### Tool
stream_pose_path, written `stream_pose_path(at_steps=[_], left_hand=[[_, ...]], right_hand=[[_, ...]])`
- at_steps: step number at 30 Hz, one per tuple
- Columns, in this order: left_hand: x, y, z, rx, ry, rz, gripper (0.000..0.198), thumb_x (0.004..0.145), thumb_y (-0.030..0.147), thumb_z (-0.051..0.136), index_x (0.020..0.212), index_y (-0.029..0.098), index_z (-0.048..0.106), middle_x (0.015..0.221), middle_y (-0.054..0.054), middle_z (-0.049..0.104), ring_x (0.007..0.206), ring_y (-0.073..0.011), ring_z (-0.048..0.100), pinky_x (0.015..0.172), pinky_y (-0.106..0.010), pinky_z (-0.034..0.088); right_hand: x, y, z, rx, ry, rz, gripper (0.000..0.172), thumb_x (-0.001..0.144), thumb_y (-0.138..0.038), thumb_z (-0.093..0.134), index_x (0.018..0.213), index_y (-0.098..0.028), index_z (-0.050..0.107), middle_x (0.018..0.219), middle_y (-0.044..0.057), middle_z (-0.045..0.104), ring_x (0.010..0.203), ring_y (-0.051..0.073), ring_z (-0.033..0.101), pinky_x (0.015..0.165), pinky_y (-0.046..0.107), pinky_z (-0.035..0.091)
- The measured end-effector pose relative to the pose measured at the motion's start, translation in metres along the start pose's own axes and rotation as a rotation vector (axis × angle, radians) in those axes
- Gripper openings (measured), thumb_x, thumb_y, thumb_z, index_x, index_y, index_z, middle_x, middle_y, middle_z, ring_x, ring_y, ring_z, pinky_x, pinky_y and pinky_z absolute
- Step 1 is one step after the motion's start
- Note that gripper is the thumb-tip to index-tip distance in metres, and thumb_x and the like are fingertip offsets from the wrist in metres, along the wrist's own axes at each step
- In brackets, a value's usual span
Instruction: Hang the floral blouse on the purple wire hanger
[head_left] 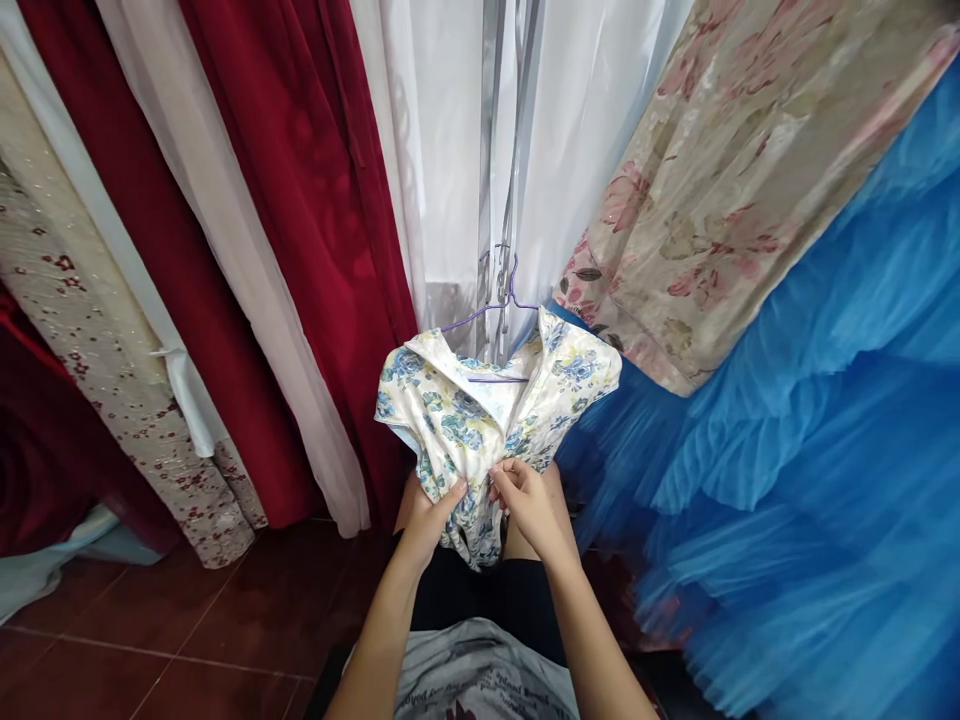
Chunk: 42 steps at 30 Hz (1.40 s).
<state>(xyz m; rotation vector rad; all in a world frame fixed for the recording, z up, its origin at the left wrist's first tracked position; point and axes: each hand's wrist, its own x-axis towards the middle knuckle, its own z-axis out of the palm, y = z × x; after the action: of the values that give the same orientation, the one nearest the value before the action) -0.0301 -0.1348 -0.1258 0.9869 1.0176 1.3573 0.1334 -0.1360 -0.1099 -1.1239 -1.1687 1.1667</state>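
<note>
A small white garment with blue and yellow flowers (465, 410) hangs on a purple wire hanger (501, 300), which is hooked on a metal rail upright (501, 150). My left hand (429, 515) is closed on the garment's lower front from the left. My right hand (527, 500) pinches the same front from the right, fingers curled on the cloth. Both hands meet near the garment's middle seam, below the collar.
Long hanging fabrics surround the spot: dark red drapes (315, 200), sheer white cloth (435, 130), a pink floral fabric (735, 170) and a blue ruffled tulle dress (810, 470) at the right. A spotted beige cloth (112, 370) hangs left. Red-brown floor tiles (195, 640) lie below.
</note>
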Motion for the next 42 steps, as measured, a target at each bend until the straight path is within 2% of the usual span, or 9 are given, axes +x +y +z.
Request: stream_pose_path(at_steps=[6, 10, 14, 16, 19, 21, 28, 37, 42], left_hand=[[-0.008, 0.020, 0.009, -0.014, 0.021, 0.068, 0.057, 0.067, 0.036, 0.090, 0.117, 0.017, 0.071, 0.122, -0.013, 0.074, 0.124, -0.0352, 0.065, 0.108, -0.044, 0.050], [0.008, -0.002, -0.011, -0.120, 0.309, 0.129, 0.049, 0.076, 0.037, 0.082, 0.118, 0.018, 0.065, 0.122, -0.011, 0.071, 0.120, -0.0296, 0.064, 0.104, -0.039, 0.049], [0.017, -0.031, -0.019, 0.085, 0.650, 0.440, 0.042, 0.080, 0.033, 0.077, 0.115, 0.021, 0.058, 0.116, -0.007, 0.061, 0.108, -0.0216, 0.061, 0.097, -0.034, 0.047], [0.013, -0.036, -0.008, 0.258, 0.500, 0.517, 0.031, 0.084, 0.029, 0.073, 0.111, 0.022, 0.058, 0.109, -0.005, 0.060, 0.103, -0.0199, 0.060, 0.094, -0.032, 0.046], [0.006, -0.036, 0.021, 0.386, -0.036, 0.492, 0.017, 0.092, 0.024, 0.064, 0.108, 0.022, 0.059, 0.104, -0.005, 0.064, 0.101, -0.0201, 0.062, 0.094, -0.032, 0.046], [0.004, -0.034, 0.037, 0.397, -0.209, 0.450, 0.012, 0.094, 0.022, 0.059, 0.106, 0.021, 0.058, 0.099, -0.004, 0.065, 0.097, -0.0197, 0.063, 0.089, -0.031, 0.047], [0.010, -0.024, 0.035, 0.534, -0.262, 0.516, 0.014, 0.088, 0.014, 0.060, 0.078, 0.020, 0.053, 0.079, 0.000, 0.058, 0.079, -0.0164, 0.059, 0.076, -0.027, 0.045], [-0.012, -0.008, 0.039, 1.100, -0.555, 0.636, 0.015, 0.085, 0.005, 0.053, 0.084, 0.020, 0.057, 0.090, -0.005, 0.063, 0.088, -0.0222, 0.060, 0.079, -0.032, 0.045], [0.003, 0.014, 0.034, 1.153, -0.705, 0.598, 0.010, 0.087, 0.010, 0.058, 0.086, 0.019, 0.061, 0.091, -0.006, 0.067, 0.086, -0.0224, 0.063, 0.083, -0.034, 0.048]], right_hand=[[-0.002, -0.003, -0.005, -0.065, -0.026, -0.042, 0.035, 0.091, -0.042, 0.056, 0.065, -0.024, 0.043, 0.052, -0.005, 0.045, 0.050, 0.013, 0.039, 0.053, 0.027, 0.030], [-0.009, -0.005, -0.016, -0.127, -0.071, -0.026, 0.032, 0.091, -0.038, 0.056, 0.064, -0.021, 0.050, 0.050, -0.003, 0.049, 0.050, 0.013, 0.042, 0.054, 0.027, 0.031], [-0.011, -0.001, -0.021, -0.102, -0.037, -0.001, 0.033, 0.088, -0.047, 0.065, 0.071, -0.020, 0.056, 0.051, -0.002, 0.054, 0.048, 0.013, 0.043, 0.052, 0.026, 0.029], [-0.010, 0.001, -0.019, -0.096, -0.036, -0.009, 0.036, 0.086, -0.050, 0.068, 0.072, -0.019, 0.058, 0.050, -0.002, 0.055, 0.047, 0.012, 0.042, 0.051, 0.026, 0.028], [-0.011, 0.001, -0.016, -0.066, -0.070, -0.024, 0.033, 0.085, -0.048, 0.071, 0.077, -0.017, 0.062, 0.051, -0.002, 0.056, 0.046, 0.012, 0.045, 0.051, 0.025, 0.030], [-0.013, -0.001, -0.017, -0.047, -0.092, -0.030, 0.030, 0.083, -0.044, 0.073, 0.078, -0.017, 0.063, 0.051, -0.003, 0.056, 0.047, 0.012, 0.047, 0.051, 0.025, 0.032], [-0.001, -0.024, -0.024, 0.168, 0.035, 0.053, 0.023, 0.071, -0.036, 0.073, 0.068, -0.014, 0.068, 0.044, -0.004, 0.049, 0.042, 0.007, 0.036, 0.045, 0.023, 0.024], [0.101, -0.124, -0.010, 0.333, 0.266, -0.120, 0.014, 0.064, -0.027, 0.067, 0.056, -0.017, 0.061, 0.043, -0.007, 0.042, 0.038, 0.005, 0.030, 0.040, 0.023, 0.019], [0.120, -0.155, -0.009, 0.283, 0.258, -0.243, 0.013, 0.067, -0.023, 0.064, 0.056, -0.018, 0.057, 0.044, -0.007, 0.043, 0.040, 0.006, 0.031, 0.041, 0.023, 0.021]])
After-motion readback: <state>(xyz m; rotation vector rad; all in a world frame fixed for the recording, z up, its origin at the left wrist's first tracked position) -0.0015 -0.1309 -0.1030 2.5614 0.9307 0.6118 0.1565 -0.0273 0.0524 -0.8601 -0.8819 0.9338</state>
